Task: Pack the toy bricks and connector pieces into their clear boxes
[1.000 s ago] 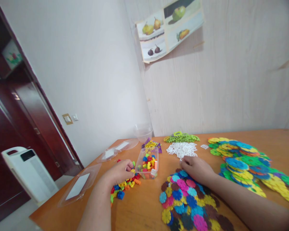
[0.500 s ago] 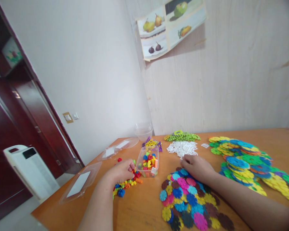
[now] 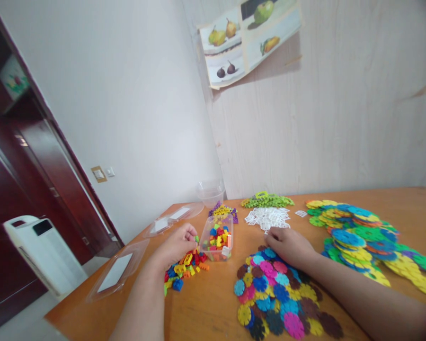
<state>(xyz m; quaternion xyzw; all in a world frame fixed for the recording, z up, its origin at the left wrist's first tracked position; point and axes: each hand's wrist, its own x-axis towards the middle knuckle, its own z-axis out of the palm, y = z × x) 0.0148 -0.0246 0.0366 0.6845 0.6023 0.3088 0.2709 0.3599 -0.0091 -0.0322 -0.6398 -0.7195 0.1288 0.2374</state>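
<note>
My left hand is raised just above a heap of small coloured bricks, its fingers pinched on a small green piece beside a clear plastic tub that holds more bricks. My right hand rests palm down, fingers curled, on the far edge of a pile of flat coloured flower discs; what its fingertips touch is hidden. Both forearms reach in from the near edge of the wooden table.
A large spread of bigger coloured discs covers the right. White pieces, green pieces and a purple-yellow heap lie further back. An empty clear cup and clear lids sit left. A white heater stands on the floor.
My left hand has lifted slightly off the brick heap and moved toward the tub with a small piece pinched. My right hand has stayed on the disc pile.
</note>
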